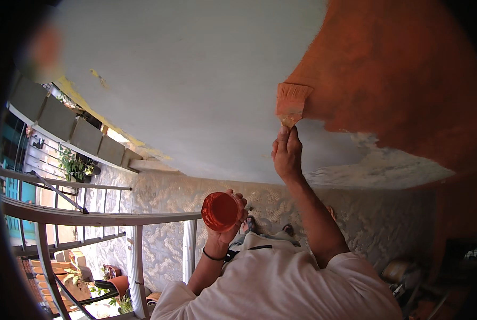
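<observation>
My right hand (288, 152) is closed round the handle of a wide paintbrush (292, 99), raised against the wall. The brush's bristles are coated orange and lie at the border between the orange paint (398, 69) on the right and the pale grey wall (196, 69) on the left. Lower down, my left hand (233, 226) grips a round cup of orange-red paint (220, 212) from its right side and below. Paint smears the cup's rim and inside. A dark band circles my left wrist.
A metal ladder (105, 217) stands at the left, close to my left arm. Below lies a patterned tile floor (158, 240). Grey blocks (84, 136), potted plants (73, 162) and an orange-brown pot (121, 284) are farther left. Cluttered objects (401, 272) sit in shadow at lower right.
</observation>
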`<action>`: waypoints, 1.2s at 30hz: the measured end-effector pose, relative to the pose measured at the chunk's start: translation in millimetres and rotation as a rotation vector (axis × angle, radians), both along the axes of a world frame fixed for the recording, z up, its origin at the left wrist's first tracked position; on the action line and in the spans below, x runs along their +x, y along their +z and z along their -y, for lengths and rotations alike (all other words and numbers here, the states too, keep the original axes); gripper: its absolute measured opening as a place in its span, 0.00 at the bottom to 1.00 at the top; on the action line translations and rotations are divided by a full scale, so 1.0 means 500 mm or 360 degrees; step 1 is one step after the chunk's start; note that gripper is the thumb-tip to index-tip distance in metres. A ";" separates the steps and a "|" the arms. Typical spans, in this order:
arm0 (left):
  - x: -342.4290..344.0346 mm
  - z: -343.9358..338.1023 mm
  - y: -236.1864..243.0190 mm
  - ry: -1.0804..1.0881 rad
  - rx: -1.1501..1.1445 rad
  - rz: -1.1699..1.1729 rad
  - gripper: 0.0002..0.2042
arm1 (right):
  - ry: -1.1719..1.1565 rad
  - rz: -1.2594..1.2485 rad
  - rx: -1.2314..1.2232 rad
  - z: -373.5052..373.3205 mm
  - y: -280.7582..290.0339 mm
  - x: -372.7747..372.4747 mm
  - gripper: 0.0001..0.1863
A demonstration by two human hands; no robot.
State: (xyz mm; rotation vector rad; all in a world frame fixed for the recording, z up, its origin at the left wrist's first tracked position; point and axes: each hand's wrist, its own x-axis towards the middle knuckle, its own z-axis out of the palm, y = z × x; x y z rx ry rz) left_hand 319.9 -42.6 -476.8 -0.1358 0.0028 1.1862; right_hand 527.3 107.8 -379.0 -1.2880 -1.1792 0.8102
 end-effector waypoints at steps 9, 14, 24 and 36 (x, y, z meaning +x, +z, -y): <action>-0.027 0.026 -0.007 0.0025 -0.0056 -0.0060 0.27 | 0.0387 -0.0162 -0.0572 0.127 -0.062 0.029 0.24; -0.020 0.034 -0.001 0.0029 -0.0056 -0.0036 0.27 | 0.0185 -0.0500 0.0179 0.120 0.029 0.049 0.19; -0.015 0.030 0.007 0.0007 -0.0042 -0.0043 0.28 | 0.0439 -0.0340 -0.0742 0.074 -0.025 -0.008 0.15; -0.024 0.033 0.002 0.0036 -0.0166 -0.0138 0.30 | 0.0053 -0.0400 0.0028 0.013 0.005 -0.024 0.23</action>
